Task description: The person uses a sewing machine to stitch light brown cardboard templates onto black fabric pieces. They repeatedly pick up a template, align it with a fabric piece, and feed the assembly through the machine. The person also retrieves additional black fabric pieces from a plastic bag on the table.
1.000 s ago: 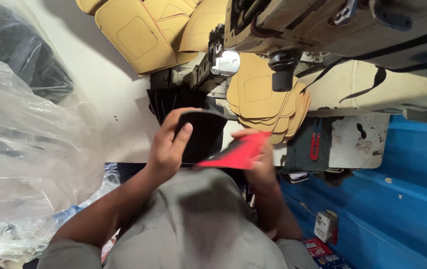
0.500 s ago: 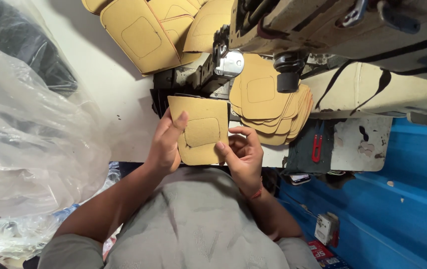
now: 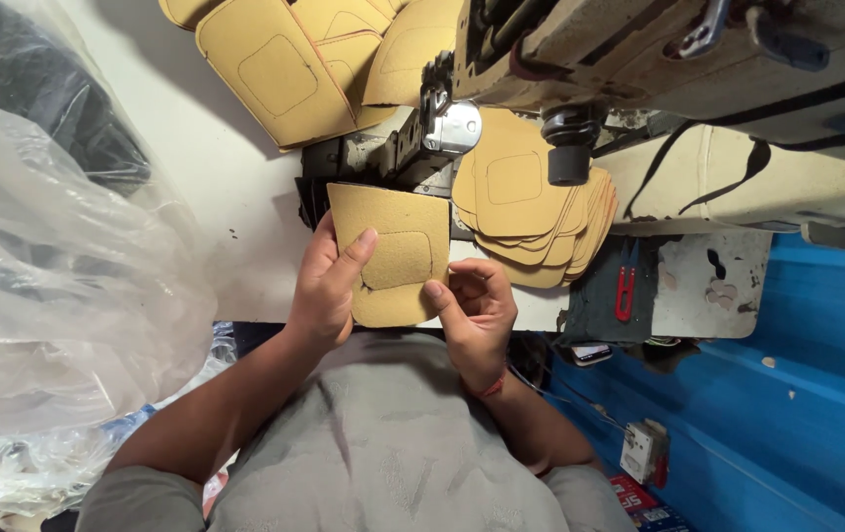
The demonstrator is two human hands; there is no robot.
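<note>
Two hands gripping one tan piece [image 3: 390, 253] just in front of sewing machine [image 3: 580, 59]: left hand [image 3: 329, 286] pinching its left edge, right hand [image 3: 477, 310] thumbing the lower right corner. Sitting unsewn; stack [image 3: 536, 212] beside machine waiting.

Your left hand [image 3: 327, 286] hides the tan panel's [image 3: 393, 254] left edge; your right thumb covers its lower corner. The sewing machine [image 3: 639, 59] runs off the top edge. The panel stack [image 3: 531, 212] sits partly behind the machine's knob [image 3: 568, 153].
</note>
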